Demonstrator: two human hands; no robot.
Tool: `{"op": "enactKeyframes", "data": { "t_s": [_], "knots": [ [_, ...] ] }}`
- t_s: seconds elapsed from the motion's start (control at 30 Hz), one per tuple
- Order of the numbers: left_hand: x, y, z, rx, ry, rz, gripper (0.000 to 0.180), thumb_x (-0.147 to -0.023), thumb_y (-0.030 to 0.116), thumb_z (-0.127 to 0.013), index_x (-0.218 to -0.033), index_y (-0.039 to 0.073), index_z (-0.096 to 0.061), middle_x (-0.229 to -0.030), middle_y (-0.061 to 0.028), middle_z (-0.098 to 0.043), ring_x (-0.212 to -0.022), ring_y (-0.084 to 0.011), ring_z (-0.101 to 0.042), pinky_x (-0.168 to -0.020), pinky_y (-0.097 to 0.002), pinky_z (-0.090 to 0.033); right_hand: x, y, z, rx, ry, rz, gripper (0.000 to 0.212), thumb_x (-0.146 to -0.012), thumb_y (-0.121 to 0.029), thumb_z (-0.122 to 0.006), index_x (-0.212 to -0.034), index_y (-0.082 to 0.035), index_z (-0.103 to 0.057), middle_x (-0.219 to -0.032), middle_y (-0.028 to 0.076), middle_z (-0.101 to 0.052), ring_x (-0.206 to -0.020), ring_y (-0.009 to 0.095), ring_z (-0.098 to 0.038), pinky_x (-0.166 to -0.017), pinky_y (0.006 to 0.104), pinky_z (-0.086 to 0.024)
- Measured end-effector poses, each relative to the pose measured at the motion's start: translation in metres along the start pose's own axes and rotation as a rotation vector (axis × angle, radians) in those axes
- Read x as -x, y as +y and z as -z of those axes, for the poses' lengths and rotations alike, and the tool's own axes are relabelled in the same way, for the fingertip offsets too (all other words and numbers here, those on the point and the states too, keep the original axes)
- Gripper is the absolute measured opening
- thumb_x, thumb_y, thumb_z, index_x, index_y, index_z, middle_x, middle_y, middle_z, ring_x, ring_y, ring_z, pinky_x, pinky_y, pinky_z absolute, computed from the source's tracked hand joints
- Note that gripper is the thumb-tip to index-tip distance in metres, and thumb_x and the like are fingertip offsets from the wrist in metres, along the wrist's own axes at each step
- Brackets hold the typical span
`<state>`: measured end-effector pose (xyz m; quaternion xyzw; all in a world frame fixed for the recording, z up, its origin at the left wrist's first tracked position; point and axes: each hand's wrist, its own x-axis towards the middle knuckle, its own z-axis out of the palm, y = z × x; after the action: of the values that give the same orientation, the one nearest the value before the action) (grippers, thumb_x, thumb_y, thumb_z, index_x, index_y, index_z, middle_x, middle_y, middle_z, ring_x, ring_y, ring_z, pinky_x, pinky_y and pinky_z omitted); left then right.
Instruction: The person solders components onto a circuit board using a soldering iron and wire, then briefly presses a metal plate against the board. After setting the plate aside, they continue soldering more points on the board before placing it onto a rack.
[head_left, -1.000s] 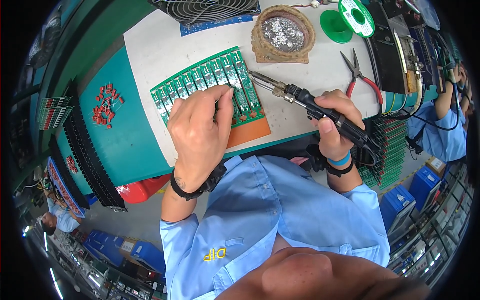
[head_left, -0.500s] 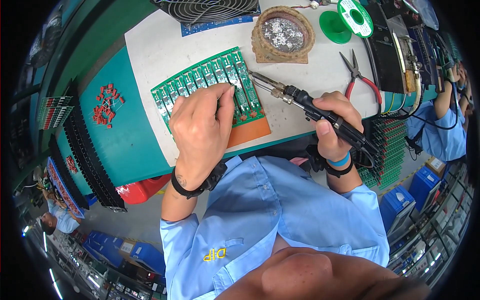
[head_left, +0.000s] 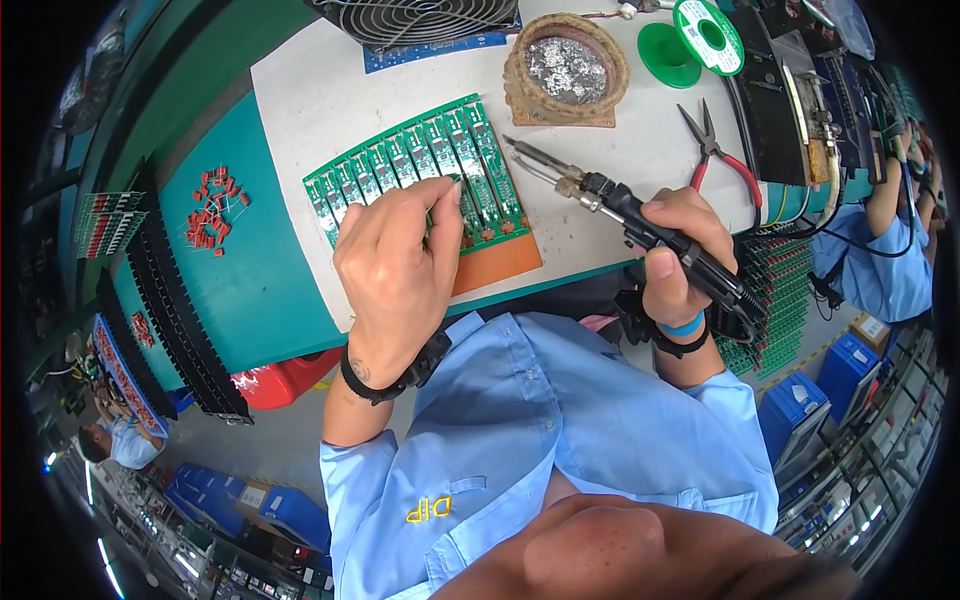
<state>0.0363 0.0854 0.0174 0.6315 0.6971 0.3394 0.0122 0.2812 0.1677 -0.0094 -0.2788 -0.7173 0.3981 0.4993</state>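
And there goes my right hand (head_left: 705, 222), easing rightward, drawing the soldering iron's (head_left: 615, 200) tip further off the green circuit board panel (head_left: 432, 150), while my left hand (head_left: 395, 262) slips slightly leftward over it.

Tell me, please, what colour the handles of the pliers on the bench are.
The pliers' handles are red, as the head view shows best.

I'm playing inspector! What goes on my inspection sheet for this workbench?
Surface: white sheet beside teal mat.
Job's things: green board panel on an orange piece; soldering iron.
Clutter: red components scattered on the mat; open pliers.
Hands: left hand over the panel, fingertips close together, contents unclear; right hand grips the iron.
Cables: several at bench's right.
Surroundings: blue bins, co-worker's blue sleeve.
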Motion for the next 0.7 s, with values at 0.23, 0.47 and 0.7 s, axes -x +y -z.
{"op": "enactKeyframes", "data": {
  "t_s": [0.23,0.47,0.7],
  "knots": [
    [0.002,-0.003,0.0,-0.004,0.027,0.02,0.011,-0.083,0.001,-0.078,-0.089,0.006,-0.069,-0.073,-0.004,-0.068,-0.055,-0.0185,-0.057,-0.056,-0.0339,-0.034,-0.007,-0.008,-0.008,0.019,-0.093,-0.023,0.037,-0.089,-0.026,-0.071,-0.103,0.007,-0.066,-0.083,0.017,-0.066,-0.071,0.024,-0.062,-0.066,0.0337,-0.05],
    [0.001,-0.006,-0.002,-0.018,0.036,0.028,0.011,-0.083,0.001,-0.078,-0.088,0.006,-0.069,-0.074,-0.0042,-0.069,-0.056,-0.0187,-0.059,-0.056,-0.0341,-0.035,-0.009,-0.011,-0.011,0.045,-0.126,-0.073,0.036,-0.088,-0.027,-0.072,-0.102,0.006,-0.067,-0.085,0.019,-0.067,-0.077,0.028,-0.065,-0.071,0.0357,-0.053],
    [-0.001,-0.006,-0.005,0.022,0.035,0.023,0.011,-0.083,0.001,-0.078,-0.088,0.006,-0.07,-0.075,-0.0046,-0.07,-0.057,-0.019,-0.06,-0.056,-0.0343,-0.035,-0.01,-0.01,-0.012,0.042,-0.146,-0.08,0.036,-0.087,-0.027,-0.072,-0.103,0.006,-0.067,-0.086,0.018,-0.067,-0.076,0.028,-0.065,-0.071,0.0356,-0.053]
  ]
}}
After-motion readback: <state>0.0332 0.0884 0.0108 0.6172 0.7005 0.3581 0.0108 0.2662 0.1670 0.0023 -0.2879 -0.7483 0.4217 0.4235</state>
